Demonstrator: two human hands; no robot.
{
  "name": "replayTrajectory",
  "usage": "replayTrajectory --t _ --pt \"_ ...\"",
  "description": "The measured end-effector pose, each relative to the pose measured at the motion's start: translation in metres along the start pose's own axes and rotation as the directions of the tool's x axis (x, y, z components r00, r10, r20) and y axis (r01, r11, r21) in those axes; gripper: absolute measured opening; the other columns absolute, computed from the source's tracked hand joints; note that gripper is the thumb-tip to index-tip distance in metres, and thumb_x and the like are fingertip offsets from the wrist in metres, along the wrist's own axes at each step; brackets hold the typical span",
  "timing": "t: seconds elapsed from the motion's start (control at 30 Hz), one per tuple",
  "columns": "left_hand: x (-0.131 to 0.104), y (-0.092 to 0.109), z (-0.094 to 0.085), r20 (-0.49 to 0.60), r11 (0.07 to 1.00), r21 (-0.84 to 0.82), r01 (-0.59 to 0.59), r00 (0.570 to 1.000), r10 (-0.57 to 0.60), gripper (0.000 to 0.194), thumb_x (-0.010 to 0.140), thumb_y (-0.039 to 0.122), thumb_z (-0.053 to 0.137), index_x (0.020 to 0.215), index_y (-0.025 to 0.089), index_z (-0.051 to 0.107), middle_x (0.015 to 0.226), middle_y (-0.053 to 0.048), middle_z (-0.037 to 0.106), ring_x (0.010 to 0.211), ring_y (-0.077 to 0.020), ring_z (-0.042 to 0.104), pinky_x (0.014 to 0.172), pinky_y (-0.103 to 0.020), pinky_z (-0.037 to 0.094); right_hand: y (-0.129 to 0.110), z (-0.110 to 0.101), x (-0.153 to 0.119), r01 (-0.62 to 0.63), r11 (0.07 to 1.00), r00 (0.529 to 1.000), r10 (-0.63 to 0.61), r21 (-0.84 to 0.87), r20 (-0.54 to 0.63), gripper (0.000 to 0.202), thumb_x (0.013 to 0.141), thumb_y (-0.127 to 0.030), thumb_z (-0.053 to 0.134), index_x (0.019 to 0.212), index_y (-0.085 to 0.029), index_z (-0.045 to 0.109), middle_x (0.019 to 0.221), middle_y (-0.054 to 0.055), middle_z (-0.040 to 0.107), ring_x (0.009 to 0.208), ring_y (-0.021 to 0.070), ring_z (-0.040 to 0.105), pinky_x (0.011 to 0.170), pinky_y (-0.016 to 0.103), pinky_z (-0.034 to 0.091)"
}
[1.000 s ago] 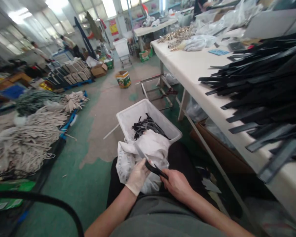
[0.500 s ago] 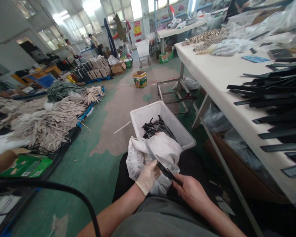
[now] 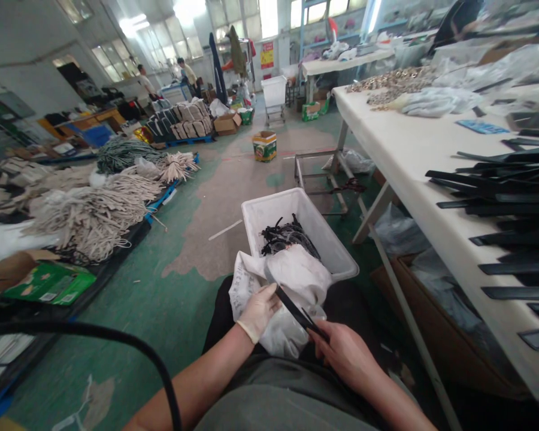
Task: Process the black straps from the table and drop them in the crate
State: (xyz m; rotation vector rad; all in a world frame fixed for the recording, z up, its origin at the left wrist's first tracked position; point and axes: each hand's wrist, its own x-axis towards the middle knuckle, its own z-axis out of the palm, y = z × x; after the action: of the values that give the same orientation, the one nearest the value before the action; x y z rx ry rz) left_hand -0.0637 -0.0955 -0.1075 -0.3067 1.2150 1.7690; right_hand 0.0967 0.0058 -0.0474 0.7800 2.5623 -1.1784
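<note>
item, far left: one green carton (image 3: 56, 282), brown flaps open, on dark sheeting. item, behind it: a heap of beige cords (image 3: 94, 206), loose ends trailing toward the aisle. item, mid-floor: a yellow-and-green box (image 3: 265, 148), upright. item: my left hand (image 3: 258, 309), in a thin pale glove, fingers closed on the upper part of a black strip (image 3: 293, 308). item: a white cloth bundle (image 3: 299, 269), printed along its left side, on the lap against the near end of a white bin (image 3: 335, 254), which holds tangled dark strips (image 3: 294, 234). item: the black strip itself, slanting between both hands above the lap (a thin dark piece shows beside it; from my remote seat i cannot tell whether it is separate). item: my right hand (image 3: 345, 352), bare, fingers curled round the strip's lower end. item, right: a pale table (image 3: 399, 143), carrying metal pieces (image 3: 390, 82), a white glove (image 3: 433, 103), a blue packet (image 3: 481, 126) and, far right, a stack of black straps (image 3: 514, 209) jutting toward the table's near edge.
</note>
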Motion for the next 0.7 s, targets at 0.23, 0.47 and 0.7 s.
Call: replayTrajectory --t 0.23,0.47,0.7 --pt "-0.012 -0.021 0.012 0.188 0.993 0.077 0.088 0.977 -0.102 0.03 0.06 0.03 0.084 0.077 0.013 0.067 0.077 -0.005 0.069 0.07 -0.0151 0.063 0.068 -0.026 0.046 -0.009 -0.003 0.012 -0.059 0.998 0.996 0.061 0.031 -0.058 0.031 0.096 -0.036 0.038 0.08 -0.02 0.06 0.065 0.003 0.069 0.054 0.0152 0.062 0.054 0.024 0.037" --pt "-0.001 0.002 0.004 0.073 0.997 0.052 0.054 0.996 -0.057 0.028 0.063 0.031 0.082 0.08 0.014 0.067 0.083 -0.006 0.07 0.071 -0.0142 0.063 0.069 -0.025 0.046 -0.003 -0.001 -0.001 -0.009 0.997 1.0 0.011 0.074 -0.021 0.039 0.095 -0.04 0.038 0.069 -0.02 0.058 0.06 0.002 0.067 0.054 0.015 0.061 0.053 0.024 0.035" --pt "-0.02 -0.013 0.015 0.152 0.982 0.1 0.158 0.973 -0.172 0.028 0.065 0.03 0.079 0.085 0.015 0.067 0.086 -0.007 0.07 0.077 -0.0181 0.065 0.072 -0.028 0.047 0.017 -0.001 0.023 0.059 0.965 0.951 0.024 0.256 -0.309 0.044 0.095 -0.048 0.036 0.083 -0.019 0.066 0.077 0.006 0.071 0.064 0.0187 0.065 0.059 0.027 0.047"
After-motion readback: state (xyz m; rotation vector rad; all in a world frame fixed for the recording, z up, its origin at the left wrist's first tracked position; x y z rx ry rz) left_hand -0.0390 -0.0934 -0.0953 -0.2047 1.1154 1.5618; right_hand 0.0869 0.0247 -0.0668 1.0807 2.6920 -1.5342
